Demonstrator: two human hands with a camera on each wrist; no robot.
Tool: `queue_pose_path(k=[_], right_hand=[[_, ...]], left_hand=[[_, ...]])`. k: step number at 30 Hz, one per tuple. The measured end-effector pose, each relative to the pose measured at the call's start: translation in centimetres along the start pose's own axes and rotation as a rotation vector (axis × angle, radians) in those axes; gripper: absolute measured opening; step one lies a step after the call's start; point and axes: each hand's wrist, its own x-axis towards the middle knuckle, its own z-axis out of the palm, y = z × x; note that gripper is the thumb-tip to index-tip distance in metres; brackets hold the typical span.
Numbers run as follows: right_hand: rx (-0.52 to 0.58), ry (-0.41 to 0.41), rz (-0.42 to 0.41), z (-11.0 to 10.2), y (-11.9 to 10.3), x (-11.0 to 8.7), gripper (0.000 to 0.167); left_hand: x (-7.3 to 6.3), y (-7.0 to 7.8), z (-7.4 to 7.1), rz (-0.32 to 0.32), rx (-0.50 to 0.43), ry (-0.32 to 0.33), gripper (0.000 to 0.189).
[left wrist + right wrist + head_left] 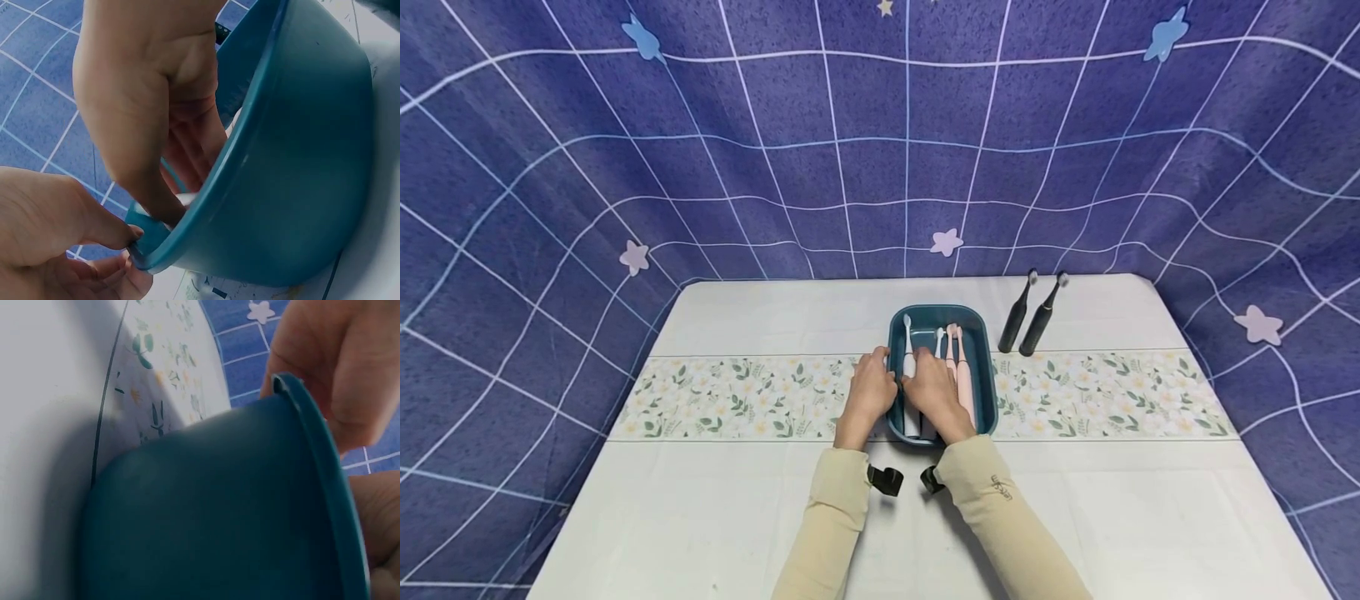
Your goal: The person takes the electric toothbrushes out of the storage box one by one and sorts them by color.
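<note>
A dark teal plastic bin (995, 400) sits on the table between my hands. My left hand (872, 387) pinches its left rim, thumb and fingers on either side of the edge in the left wrist view. My right hand (931, 385) reaches down inside the bin, fingers and thumb around a white electric toothbrush (912, 421) lying along the left wall. Its brush head points away from me. Beside that hand lie two pink electric toothbrushes (964, 383) and another pale brush head (939, 334), whose handle is partly hidden under my hand.
Two black electric toothbrushes (1039, 327) lie side by side on the table, right of the bin's far corner. A floral strip (722, 400) crosses the white tabletop (715, 517). Blue gridded fabric (880, 167) hangs behind and at both sides.
</note>
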Motion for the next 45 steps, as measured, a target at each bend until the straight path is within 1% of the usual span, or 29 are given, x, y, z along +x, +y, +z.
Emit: queue_pose_path(k=[7,14,18,25,30,35,37,45], right_hand=[[0.169,0.059,-0.014,-1.1,0.7,-0.4,0.043],[0.234,0.149,-0.052,-2.0,1.0,-1.0,0.046],[0.31,0.187,-0.072,-2.7,0.9,-1.5,0.047],[0.421,0.256,-0.15,-3.6,1.0,-2.2,0.047],[0.452,0.339,-0.234,-4.0,1.1,-2.5,0.046],[0.477,0.39,-0.294,-4.3,1.2,-2.6,0.045],[0.479,0.407,-0.307,-4.5,1.2,-2.7,0.045],[0.485,0.456,-0.313,-5.4,1.2,-2.7,0.045]], left_hand=[[0.1,-0.1,0.0,-0.003,-0.008,-0.008,0.041],[0.0,0.0,-0.1,-0.016,-0.012,-0.013,0.041],[-0.1,0.1,-0.1,-0.016,-0.008,-0.011,0.041],[-0.2,0.1,-0.1,-0.015,0.001,-0.003,0.04],[-0.3,0.2,0.0,-0.012,0.009,0.004,0.04],[-0.2,0.1,0.1,-0.013,0.015,0.011,0.04],[-0.2,0.1,0.1,-0.016,0.013,0.013,0.04],[-0.3,0.2,0.1,-0.023,0.003,0.009,0.042]])
